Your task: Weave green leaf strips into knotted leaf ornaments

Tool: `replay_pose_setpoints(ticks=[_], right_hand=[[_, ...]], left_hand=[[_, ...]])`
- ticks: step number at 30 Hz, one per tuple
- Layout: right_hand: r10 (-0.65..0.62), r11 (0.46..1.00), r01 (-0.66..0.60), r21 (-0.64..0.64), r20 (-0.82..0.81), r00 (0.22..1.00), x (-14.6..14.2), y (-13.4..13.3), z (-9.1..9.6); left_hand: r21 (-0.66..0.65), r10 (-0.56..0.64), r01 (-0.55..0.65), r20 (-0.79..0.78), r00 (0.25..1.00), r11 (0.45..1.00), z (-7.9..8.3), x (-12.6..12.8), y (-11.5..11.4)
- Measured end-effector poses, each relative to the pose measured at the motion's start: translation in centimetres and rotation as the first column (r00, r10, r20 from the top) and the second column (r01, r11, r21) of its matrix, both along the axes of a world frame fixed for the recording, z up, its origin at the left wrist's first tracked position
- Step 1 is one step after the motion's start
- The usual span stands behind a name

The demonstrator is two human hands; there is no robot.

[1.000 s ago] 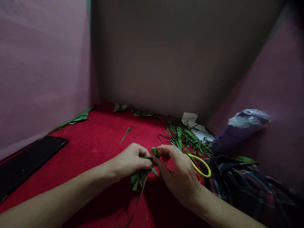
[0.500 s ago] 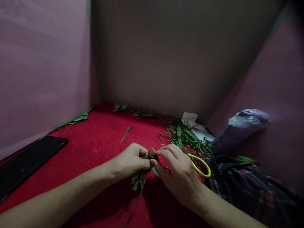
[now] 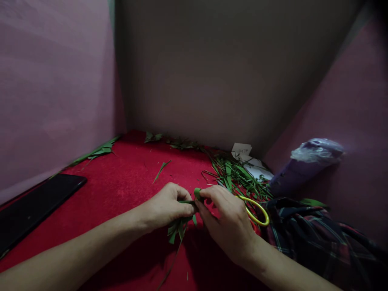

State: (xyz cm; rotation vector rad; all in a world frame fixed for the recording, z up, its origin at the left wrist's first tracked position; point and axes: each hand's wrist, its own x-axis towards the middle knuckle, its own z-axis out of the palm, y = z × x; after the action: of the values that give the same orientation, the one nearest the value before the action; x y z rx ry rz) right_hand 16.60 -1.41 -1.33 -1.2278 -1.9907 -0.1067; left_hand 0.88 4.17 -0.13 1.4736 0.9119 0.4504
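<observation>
Both my hands meet over the red cloth (image 3: 121,190) at the bottom centre. My left hand (image 3: 165,206) is closed, pinching a small bundle of green leaf strips (image 3: 178,228) whose ends hang below the fingers. My right hand (image 3: 227,220) is closed too, its thumb and fingers pinching a curled green strip (image 3: 197,194) at the top of the same bundle. The two hands touch at the fingertips.
A pile of green leaf strips (image 3: 236,176) lies behind my right hand, with yellow-handled scissors (image 3: 257,212) beside it. A dark flat slab (image 3: 33,208) lies at the left, white paper (image 3: 242,151) and a purple wrapped bundle (image 3: 303,165) at the right, plaid cloth (image 3: 318,238) below.
My right fingers shifted on the curled strip, dipping towards the left hand and coming back up with it. The left hand has stayed in place.
</observation>
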Motion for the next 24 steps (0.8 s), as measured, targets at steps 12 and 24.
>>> replay_pose_setpoints(ticks=[12,24], right_hand=[[0.021,0.972,-0.106,-0.210,-0.372,0.928,0.0,0.0,1.1],[-0.034,0.840,-0.356,-0.409,-0.694,0.719,0.2,0.6,0.8]], left_hand=[[-0.049,0.007,-0.004,0.050,0.999,0.999,0.0,-0.3,0.2],[-0.037,0.018,-0.017,0.029,0.999,0.999,-0.1,-0.3,0.1]])
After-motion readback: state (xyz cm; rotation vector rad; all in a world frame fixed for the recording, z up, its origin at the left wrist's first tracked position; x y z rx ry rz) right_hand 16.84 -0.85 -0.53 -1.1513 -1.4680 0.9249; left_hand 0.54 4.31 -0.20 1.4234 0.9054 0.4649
